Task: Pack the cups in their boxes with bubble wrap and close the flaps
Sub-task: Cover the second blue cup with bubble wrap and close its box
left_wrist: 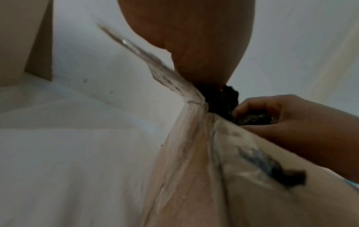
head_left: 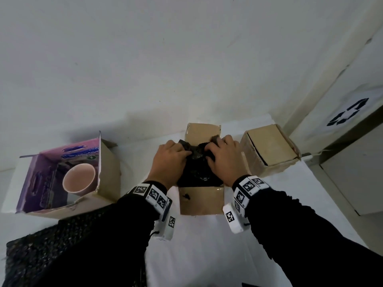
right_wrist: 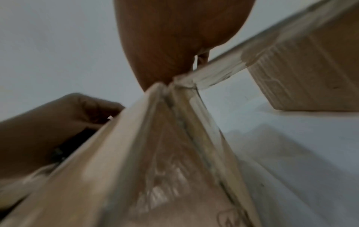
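Both hands low, fingers curled

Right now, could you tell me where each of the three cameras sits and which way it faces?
Head: on the head, looking down at the open middle box; left hand and right hand grip the black bubble wrap.
Left wrist: beside the box's left corner, facing right; palm and the right hand's fingers show.
Right wrist: beside its right corner, facing left; palm and left hand show.
Both wrist views share the box.

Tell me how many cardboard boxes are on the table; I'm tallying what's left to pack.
3. The purple-lined box at left stands open with a pink cup inside; the middle box is open under both hands; the right box has its flaps down. Others may lie out of view.
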`<action>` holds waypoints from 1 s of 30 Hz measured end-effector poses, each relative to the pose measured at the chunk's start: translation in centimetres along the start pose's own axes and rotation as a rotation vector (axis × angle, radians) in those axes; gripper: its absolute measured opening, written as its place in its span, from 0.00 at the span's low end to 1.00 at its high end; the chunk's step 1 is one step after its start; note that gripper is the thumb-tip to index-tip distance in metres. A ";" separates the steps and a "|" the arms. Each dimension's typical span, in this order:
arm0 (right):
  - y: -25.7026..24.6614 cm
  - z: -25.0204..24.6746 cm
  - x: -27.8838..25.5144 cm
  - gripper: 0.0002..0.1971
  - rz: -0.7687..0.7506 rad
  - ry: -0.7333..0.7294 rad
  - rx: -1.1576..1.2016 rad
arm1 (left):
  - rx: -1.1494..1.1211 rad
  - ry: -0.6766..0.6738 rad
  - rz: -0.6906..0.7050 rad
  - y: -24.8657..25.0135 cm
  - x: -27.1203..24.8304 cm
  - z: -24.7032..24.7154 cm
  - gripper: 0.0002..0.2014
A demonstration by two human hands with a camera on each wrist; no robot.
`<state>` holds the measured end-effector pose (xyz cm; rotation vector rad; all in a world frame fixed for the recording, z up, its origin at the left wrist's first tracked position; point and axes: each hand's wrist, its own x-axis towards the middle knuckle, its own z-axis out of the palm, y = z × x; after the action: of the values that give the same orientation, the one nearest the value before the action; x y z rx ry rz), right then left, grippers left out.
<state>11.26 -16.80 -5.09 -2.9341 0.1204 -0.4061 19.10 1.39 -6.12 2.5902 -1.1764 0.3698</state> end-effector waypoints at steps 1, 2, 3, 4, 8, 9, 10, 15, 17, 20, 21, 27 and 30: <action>-0.3 0.3 0.0 0.10 -0.007 0.024 -0.032 | 0.037 -0.054 0.029 0.2 0.2 -0.1 0.10; -0.4 0.6 0.0 0.09 -0.027 0.062 -0.052 | 0.085 -0.104 0.052 0.4 0.3 -0.2 0.09; -0.5 0.7 0.0 0.08 -0.060 0.098 -0.068 | 0.135 -0.146 0.070 0.6 0.5 -0.4 0.09; -0.5 0.9 0.0 0.09 -0.108 0.128 -0.080 | 0.179 -0.174 0.084 0.8 0.6 -0.5 0.09; -0.5 1.3 0.0 0.09 -0.212 0.104 -0.086 | 0.249 -0.199 0.056 1.2 0.0 -0.1 0.14; -0.6 1.3 -0.1 0.08 -0.201 0.082 -0.100 | 0.252 -0.196 0.022 1.3 -0.2 0.0 0.16; -0.7 1.2 -0.2 0.08 -0.188 0.059 -0.118 | 0.250 -0.194 -0.005 1.4 -0.4 0.2 0.16; -1.1 1.4 -0.5 0.13 -0.139 -0.116 -0.229 | 0.305 -0.405 -0.079 2.0 0.2 0.1 0.15; -1.3 1.3 -0.4 0.09 -0.137 -0.192 -0.303 | 0.315 -0.442 -0.094 2.3 0.3 -0.2 0.15; -1.4 1.1 -0.4 0.10 -0.103 -0.238 -0.368 | 0.301 -0.475 -0.126 2.9 0.3 -0.6 0.16; -1.4 1.0 -0.4 0.10 -0.094 -0.236 -0.371 | 0.295 -0.486 -0.138 3.0 0.2 -0.7 0.17; -2.0 0.3 0.0 0.16 -0.114 -0.311 -0.429 | 0.301 -0.505 -0.176 3.2 -0.2 -0.8 0.19; -2.1 0.0 0.2 0.17 -0.104 -0.368 -0.418 | 0.302 -0.512 -0.175 3.2 -0.5 -0.6 0.19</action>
<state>11.56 -14.73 -4.62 -3.3734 0.0006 0.1753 16.24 -0.04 -5.25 3.1437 -1.0877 -0.1849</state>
